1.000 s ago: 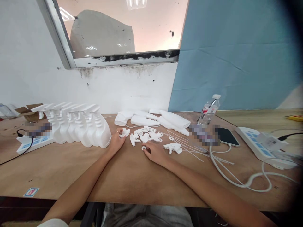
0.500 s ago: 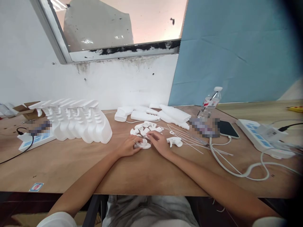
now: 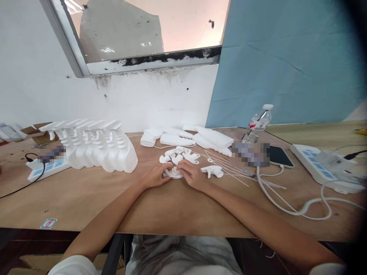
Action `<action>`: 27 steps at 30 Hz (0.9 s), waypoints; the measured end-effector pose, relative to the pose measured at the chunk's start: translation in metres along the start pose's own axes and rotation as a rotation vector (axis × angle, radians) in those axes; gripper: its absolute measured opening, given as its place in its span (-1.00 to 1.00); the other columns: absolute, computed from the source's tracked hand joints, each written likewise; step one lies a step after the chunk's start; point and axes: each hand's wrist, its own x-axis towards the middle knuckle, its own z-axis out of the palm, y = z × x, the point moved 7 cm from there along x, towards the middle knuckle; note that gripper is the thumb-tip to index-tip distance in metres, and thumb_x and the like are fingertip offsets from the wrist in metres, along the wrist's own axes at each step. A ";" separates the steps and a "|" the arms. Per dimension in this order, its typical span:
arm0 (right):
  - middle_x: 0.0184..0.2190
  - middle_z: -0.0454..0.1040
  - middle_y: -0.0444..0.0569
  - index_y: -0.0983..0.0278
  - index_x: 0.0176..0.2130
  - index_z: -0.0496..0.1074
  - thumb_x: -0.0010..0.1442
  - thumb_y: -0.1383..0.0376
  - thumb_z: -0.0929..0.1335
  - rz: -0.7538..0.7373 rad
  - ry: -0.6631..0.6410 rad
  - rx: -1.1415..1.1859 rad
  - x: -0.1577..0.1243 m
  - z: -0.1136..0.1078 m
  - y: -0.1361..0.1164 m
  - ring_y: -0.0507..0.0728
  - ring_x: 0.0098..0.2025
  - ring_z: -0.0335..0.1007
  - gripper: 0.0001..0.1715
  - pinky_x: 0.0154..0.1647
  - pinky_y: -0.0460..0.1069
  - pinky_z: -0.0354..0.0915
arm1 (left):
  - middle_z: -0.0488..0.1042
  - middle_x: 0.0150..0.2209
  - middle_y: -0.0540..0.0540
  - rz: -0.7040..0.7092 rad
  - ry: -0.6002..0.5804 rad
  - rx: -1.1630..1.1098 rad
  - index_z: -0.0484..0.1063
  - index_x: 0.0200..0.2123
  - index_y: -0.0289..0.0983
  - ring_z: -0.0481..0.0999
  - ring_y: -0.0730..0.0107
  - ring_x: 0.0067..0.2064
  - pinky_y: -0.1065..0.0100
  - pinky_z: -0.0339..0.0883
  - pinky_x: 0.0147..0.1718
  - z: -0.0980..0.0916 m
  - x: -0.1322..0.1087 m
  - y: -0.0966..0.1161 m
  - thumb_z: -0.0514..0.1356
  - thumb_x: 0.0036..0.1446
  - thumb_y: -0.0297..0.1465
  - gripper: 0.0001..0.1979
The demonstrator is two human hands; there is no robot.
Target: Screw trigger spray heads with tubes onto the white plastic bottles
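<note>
Lot in white plastic, handled

Left hand (image 3: 156, 176): fingers closed on a small white part (image 3: 174, 174), which sits between both hands at the near edge of a pile of white pieces (image 3: 185, 156). Right hand (image 3: 195, 177): fingertips at the same part; cannot tell whether they pinch it. Right of it: one trigger head (image 3: 213, 171), thin white tubes (image 3: 229, 167). Far left: spray bottles (image 3: 122, 154), upright, in a row.

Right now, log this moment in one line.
left hand: holding white part; right hand: at same part; spray bottles: upright
</note>
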 end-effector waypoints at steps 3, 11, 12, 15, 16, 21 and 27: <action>-0.21 0.41 0.02 0.20 -0.19 0.39 0.32 0.35 0.21 -0.037 0.000 0.000 0.000 0.000 0.000 0.13 -0.17 0.36 -0.82 -0.10 0.06 0.30 | 0.45 -0.08 -0.10 0.010 -0.013 0.011 0.23 0.02 -0.22 0.45 0.27 -0.11 0.27 0.34 -0.09 0.001 0.000 0.000 0.19 0.14 -0.37 -0.63; -0.16 0.41 0.01 0.19 -0.14 0.36 0.30 0.30 0.26 -0.001 -0.068 0.031 0.001 0.004 -0.002 0.14 -0.13 0.36 -0.87 -0.05 0.08 0.30 | 0.46 -0.13 -0.09 0.023 -0.029 0.033 0.26 -0.01 -0.22 0.45 0.28 -0.15 0.30 0.34 -0.14 -0.002 0.000 0.005 0.17 0.16 -0.37 -0.68; -0.15 0.41 0.01 0.19 -0.13 0.35 0.28 0.28 0.28 0.008 -0.077 0.033 0.000 0.005 -0.001 0.14 -0.14 0.36 -0.87 -0.07 0.07 0.31 | 0.46 -0.12 -0.08 0.027 -0.034 0.032 0.27 -0.02 -0.21 0.45 0.29 -0.14 0.31 0.34 -0.14 -0.002 0.000 0.006 0.16 0.17 -0.36 -0.70; -0.13 0.41 0.00 0.19 -0.11 0.32 0.21 0.26 0.35 0.056 -0.101 0.029 -0.001 0.008 0.004 0.13 -0.18 0.36 -0.77 -0.13 0.04 0.32 | 0.46 -0.08 -0.08 0.037 -0.040 0.029 0.28 -0.02 -0.21 0.45 0.30 -0.11 0.32 0.34 -0.13 -0.003 0.001 0.008 0.15 0.18 -0.35 -0.71; -0.13 0.42 -0.01 0.19 -0.10 0.30 0.20 0.25 0.36 0.076 -0.109 0.020 -0.002 0.010 0.005 0.12 -0.20 0.36 -0.75 -0.14 0.04 0.32 | 0.46 -0.07 -0.08 0.037 -0.039 0.029 0.28 -0.02 -0.20 0.45 0.30 -0.10 0.32 0.34 -0.13 -0.003 0.001 0.009 0.15 0.19 -0.35 -0.71; -0.22 0.45 -0.06 0.19 -0.17 0.29 0.19 0.22 0.37 0.143 -0.123 -0.054 -0.003 0.013 0.011 0.11 -0.26 0.36 -0.79 -0.21 0.01 0.32 | 0.47 -0.05 -0.08 0.039 -0.039 0.029 0.29 -0.01 -0.18 0.47 0.29 -0.09 0.31 0.34 -0.10 -0.003 0.000 0.009 0.16 0.19 -0.35 -0.71; -0.17 0.47 -0.04 0.19 -0.22 0.35 0.22 0.23 0.35 0.044 -0.092 -0.039 0.000 0.012 0.004 0.12 -0.15 0.41 -0.89 -0.09 0.03 0.33 | 0.45 -0.01 -0.07 0.079 -0.038 0.025 0.32 -0.01 -0.17 0.45 0.30 -0.04 0.32 0.32 -0.04 -0.004 0.001 0.011 0.14 0.21 -0.36 -0.73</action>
